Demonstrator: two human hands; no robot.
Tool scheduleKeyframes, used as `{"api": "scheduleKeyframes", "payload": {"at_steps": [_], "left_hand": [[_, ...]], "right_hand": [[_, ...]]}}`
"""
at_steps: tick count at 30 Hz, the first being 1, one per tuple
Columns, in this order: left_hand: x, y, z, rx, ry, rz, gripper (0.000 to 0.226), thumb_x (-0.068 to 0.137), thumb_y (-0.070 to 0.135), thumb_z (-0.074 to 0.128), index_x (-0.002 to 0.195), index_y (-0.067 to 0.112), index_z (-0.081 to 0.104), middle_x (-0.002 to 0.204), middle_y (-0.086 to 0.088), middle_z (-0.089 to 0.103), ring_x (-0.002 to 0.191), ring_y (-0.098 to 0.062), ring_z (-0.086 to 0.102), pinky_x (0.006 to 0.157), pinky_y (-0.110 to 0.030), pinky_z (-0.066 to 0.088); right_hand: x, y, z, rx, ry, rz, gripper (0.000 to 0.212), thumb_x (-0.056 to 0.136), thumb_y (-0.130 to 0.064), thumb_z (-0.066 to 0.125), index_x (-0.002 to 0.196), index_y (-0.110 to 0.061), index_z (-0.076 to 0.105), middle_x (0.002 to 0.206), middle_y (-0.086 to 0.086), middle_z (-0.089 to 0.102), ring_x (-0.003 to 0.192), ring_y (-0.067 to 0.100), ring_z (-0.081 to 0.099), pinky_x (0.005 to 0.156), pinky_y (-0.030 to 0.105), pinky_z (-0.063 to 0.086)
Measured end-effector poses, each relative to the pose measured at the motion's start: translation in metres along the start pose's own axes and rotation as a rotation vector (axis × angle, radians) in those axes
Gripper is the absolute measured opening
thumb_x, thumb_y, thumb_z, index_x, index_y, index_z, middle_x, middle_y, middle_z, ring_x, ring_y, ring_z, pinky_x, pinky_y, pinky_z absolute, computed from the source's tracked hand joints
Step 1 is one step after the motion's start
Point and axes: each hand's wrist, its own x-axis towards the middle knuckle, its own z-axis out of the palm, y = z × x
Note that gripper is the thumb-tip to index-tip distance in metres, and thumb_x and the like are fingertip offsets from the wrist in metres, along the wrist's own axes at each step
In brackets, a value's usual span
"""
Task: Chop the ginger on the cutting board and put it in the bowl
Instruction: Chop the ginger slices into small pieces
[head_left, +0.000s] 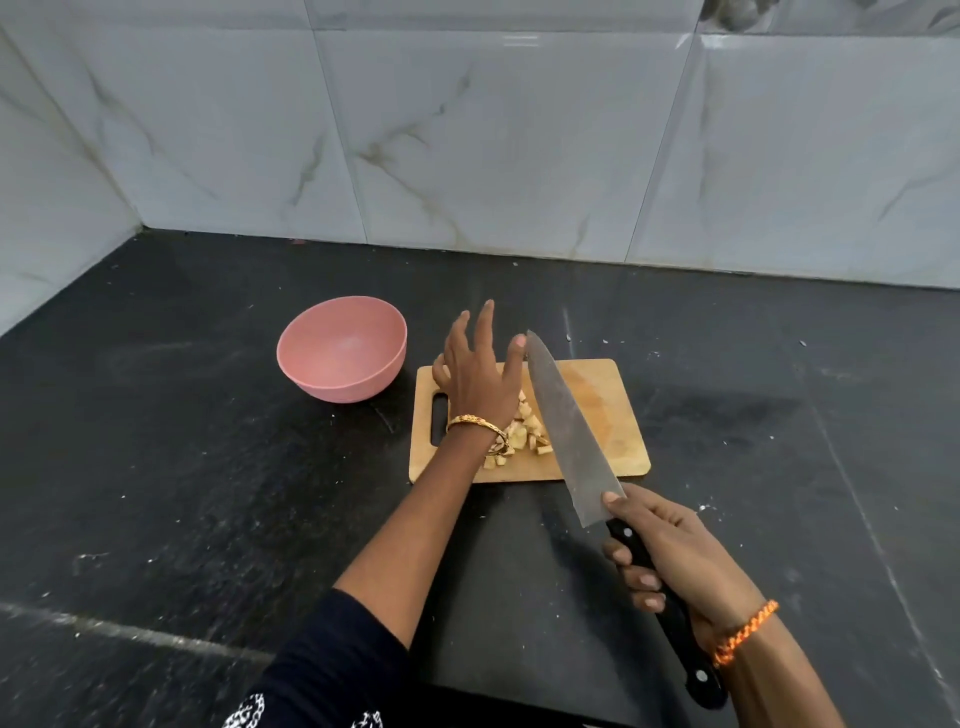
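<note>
Ginger (524, 434) lies chopped on board (613, 415). Right hand (680, 556) clenches knife (566, 421) handle, blade over board. Left hand (480, 364) spread, released, above board. Bowl (341, 356) left of board. No legible writing.

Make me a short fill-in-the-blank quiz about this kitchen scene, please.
1. The right hand grips the handle of a ____.
2. The chopped ginger lies on the wooden ____.
3. The pink bowl is ____ of ginger.
4. The left hand has its fingers ____.

Missing words: knife; cutting board; empty; spread open
</note>
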Motion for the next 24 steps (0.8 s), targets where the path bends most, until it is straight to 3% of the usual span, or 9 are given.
{"api": "scheduleKeyframes", "payload": {"at_steps": [2, 5, 8, 10, 13, 18, 21, 24], "left_hand": [[-0.003, -0.006, -0.002, 0.008, 0.001, -0.027, 0.051, 0.092, 0.031, 0.049, 0.14, 0.029, 0.032, 0.151, -0.004, 0.021, 0.139, -0.021, 0.023, 0.111, -0.047, 0.011], [-0.016, -0.014, -0.004, -0.033, 0.012, -0.045, 0.042, 0.084, 0.016, 0.057, 0.125, 0.026, 0.052, 0.146, -0.002, 0.03, 0.132, -0.018, 0.035, 0.112, -0.044, 0.015], [-0.028, -0.02, -0.005, -0.108, 0.089, -0.098, 0.011, 0.082, 0.017, 0.06, 0.089, 0.022, 0.067, 0.136, 0.002, 0.044, 0.126, -0.012, 0.041, 0.11, -0.041, 0.017], [-0.035, -0.022, -0.007, -0.14, 0.101, -0.11, 0.015, 0.077, 0.009, 0.06, 0.078, 0.022, 0.067, 0.132, 0.003, 0.049, 0.124, -0.009, 0.043, 0.111, -0.04, 0.017], [-0.036, -0.027, -0.018, -0.209, 0.14, -0.081, 0.035, 0.069, -0.004, 0.05, 0.088, 0.018, 0.069, 0.124, 0.006, 0.052, 0.118, -0.014, 0.049, 0.11, -0.049, 0.024], [-0.034, -0.045, -0.03, -0.288, 0.268, -0.158, 0.045, 0.067, 0.005, 0.037, 0.102, 0.006, 0.066, 0.115, -0.008, 0.061, 0.113, -0.022, 0.054, 0.104, -0.048, 0.036], [-0.046, -0.055, -0.024, -0.159, 0.142, -0.136, 0.039, 0.082, -0.002, 0.042, 0.116, 0.008, 0.057, 0.122, -0.008, 0.056, 0.12, -0.023, 0.049, 0.11, -0.048, 0.029], [-0.049, -0.062, -0.016, 0.06, 0.017, -0.015, 0.037, 0.093, 0.01, 0.039, 0.129, 0.009, 0.045, 0.135, -0.006, 0.048, 0.129, -0.021, 0.04, 0.115, -0.042, 0.02]], "right_hand": [[0.003, 0.006, 0.0, -0.185, 0.107, -0.089, 0.02, 0.096, -0.024, 0.049, 0.103, -0.016, 0.066, 0.053, 0.001, 0.047, 0.038, 0.011, 0.036, 0.036, 0.02, 0.031], [0.006, 0.02, 0.001, -0.584, 0.436, -0.266, 0.02, 0.09, -0.032, 0.056, 0.107, -0.036, 0.066, 0.069, -0.008, 0.064, 0.067, 0.016, 0.061, 0.063, 0.029, 0.05], [0.008, 0.031, 0.006, -0.815, 0.63, -0.309, 0.034, 0.085, -0.037, 0.058, 0.117, -0.049, 0.058, 0.085, -0.008, 0.065, 0.085, 0.019, 0.063, 0.066, 0.029, 0.045], [0.015, 0.037, 0.007, -0.843, 0.685, -0.316, 0.037, 0.084, -0.036, 0.06, 0.12, -0.047, 0.056, 0.088, -0.008, 0.064, 0.086, 0.019, 0.063, 0.065, 0.029, 0.044], [0.027, 0.038, 0.0, -0.775, 0.793, -0.337, 0.038, 0.082, -0.03, 0.064, 0.119, -0.037, 0.057, 0.099, -0.002, 0.065, 0.095, 0.025, 0.062, 0.072, 0.034, 0.046], [0.058, 0.019, -0.03, -0.732, 0.965, -0.282, 0.022, 0.086, -0.016, 0.06, 0.107, -0.016, 0.061, 0.106, 0.017, 0.057, 0.1, 0.04, 0.056, 0.078, 0.041, 0.045], [0.071, 0.019, -0.039, -0.737, 0.983, -0.252, 0.021, 0.086, -0.012, 0.059, 0.107, -0.01, 0.061, 0.105, 0.022, 0.057, 0.102, 0.042, 0.051, 0.081, 0.045, 0.045], [0.077, 0.024, -0.041, -0.753, 0.992, -0.234, 0.022, 0.085, -0.01, 0.059, 0.107, -0.007, 0.061, 0.105, 0.024, 0.057, 0.102, 0.043, 0.048, 0.087, 0.049, 0.043]]}}
